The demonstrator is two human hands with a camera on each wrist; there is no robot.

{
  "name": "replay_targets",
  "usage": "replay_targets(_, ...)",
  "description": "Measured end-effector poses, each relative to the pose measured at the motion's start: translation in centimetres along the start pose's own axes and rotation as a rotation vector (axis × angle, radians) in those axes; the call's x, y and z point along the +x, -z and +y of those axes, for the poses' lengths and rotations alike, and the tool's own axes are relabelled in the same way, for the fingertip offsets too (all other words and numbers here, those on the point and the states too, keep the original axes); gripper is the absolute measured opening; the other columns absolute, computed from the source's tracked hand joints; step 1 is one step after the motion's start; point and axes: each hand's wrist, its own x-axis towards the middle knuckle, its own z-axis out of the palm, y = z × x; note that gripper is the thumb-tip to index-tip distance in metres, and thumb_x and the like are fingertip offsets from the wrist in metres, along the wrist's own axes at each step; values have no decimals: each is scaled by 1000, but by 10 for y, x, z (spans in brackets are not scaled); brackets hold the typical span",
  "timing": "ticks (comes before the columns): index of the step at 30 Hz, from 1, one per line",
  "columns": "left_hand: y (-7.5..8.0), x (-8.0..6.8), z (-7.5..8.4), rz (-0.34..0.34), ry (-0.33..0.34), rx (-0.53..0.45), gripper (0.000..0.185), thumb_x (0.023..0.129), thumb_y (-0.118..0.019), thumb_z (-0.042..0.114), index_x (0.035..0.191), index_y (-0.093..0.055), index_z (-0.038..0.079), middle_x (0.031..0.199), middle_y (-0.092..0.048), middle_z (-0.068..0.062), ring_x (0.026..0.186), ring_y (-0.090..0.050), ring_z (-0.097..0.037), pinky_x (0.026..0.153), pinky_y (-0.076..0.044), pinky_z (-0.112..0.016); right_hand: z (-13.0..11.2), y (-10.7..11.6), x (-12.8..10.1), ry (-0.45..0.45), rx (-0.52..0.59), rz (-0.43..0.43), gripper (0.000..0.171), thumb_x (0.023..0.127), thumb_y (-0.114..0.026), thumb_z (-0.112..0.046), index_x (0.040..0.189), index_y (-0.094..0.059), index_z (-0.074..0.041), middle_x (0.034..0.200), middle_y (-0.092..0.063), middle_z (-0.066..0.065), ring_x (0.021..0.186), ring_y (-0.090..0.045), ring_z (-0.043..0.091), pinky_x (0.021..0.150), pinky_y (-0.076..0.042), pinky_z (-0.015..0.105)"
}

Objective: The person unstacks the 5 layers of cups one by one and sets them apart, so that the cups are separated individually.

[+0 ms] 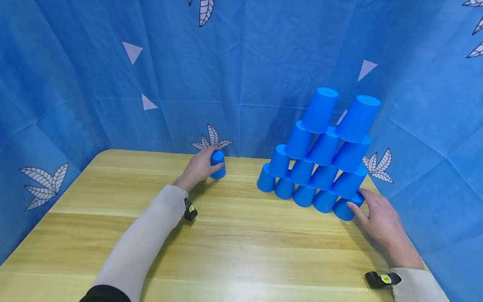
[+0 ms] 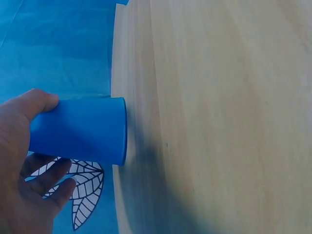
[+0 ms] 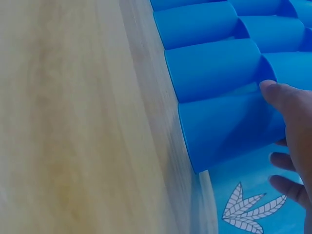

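blue plastic cups, all upside down, form a pyramid (image 1: 324, 159) on the pale wooden table (image 1: 234, 235), toward two o'clock from the table's middle. the left hand (image 1: 198, 167) curls round a single blue plastic cup (image 1: 217, 164) standing rim-down near the far edge, at about twelve o'clock. the right hand (image 1: 379, 222) rests with relaxed fingers, its thumb touching the end cup of the bottom row (image 1: 345, 208). a sound lift would likely be straight up, with the right hand only lightly steadying the row. the left wrist view shows the thumb on the cup's base; the head view alone shows the uneven top tier.
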Motion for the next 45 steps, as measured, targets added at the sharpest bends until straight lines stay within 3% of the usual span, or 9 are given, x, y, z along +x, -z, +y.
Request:
replay_targets(5,-2,1,0,-4,-1,4,66,93,-67,38,147,-40,14,141,-48,-16,126,-48,-38,100,-42,-55,1,1,0,52,-36,67,48,92,-69,-27,126,-56,4,123,-57,30,112,-50,51,89,-39,68)
replay_targets(13,1,1,1,-17,-12,50,68,92,-66,42,148,-39,14,145,-43,-17,131,-42,-39,101,-40,-58,-1,2,-1,42,-48,93,48,88,-73,-23,124,-58,5,123,-58,30,113,-51,51,90,-40,68)
replay_targets(17,5,0,4,21,-33,91,68,91,-65,46,146,-42,14,148,-36,-16,135,-33,-40,104,-36,-59,0,-1,-2,55,-47,124,48,86,-75,-21,124,-59,6,123,-58,29,112,-51,50,90,-41,67)
replay_targets(21,13,-2,12,76,-66,113,66,92,-64,47,145,-44,12,148,-36,-15,135,-33,-40,107,-31,-59,0,-2,-2,66,-43,149,48,84,-77,-19,122,-60,6,121,-59,29,111,-52,50,89,-41,67)
replay_targets(28,35,-4,40,108,-136,149,62,93,-61,48,142,-49,12,145,-44,-12,134,-36,-36,108,-28,-57,1,-2,-2,74,-31,152,48,83,-77,-19,122,-61,6,120,-60,29,110,-53,50,88,-42,66)
replay_targets(37,61,-5,86,48,-265,164,64,95,-57,51,146,-46,13,146,-46,-8,136,-37,-30,111,-27,-54,1,-2,-1,74,-32,156,49,83,-78,-19,122,-62,6,120,-61,28,110,-54,50,88,-43,66)
replay_targets(45,80,-9,133,6,-412,251,65,96,-49,58,145,-48,15,146,-47,-6,137,-37,-28,113,-27,-49,0,-2,0,63,-29,148,49,84,-77,-20,122,-61,6,121,-60,28,111,-53,50,88,-42,66)
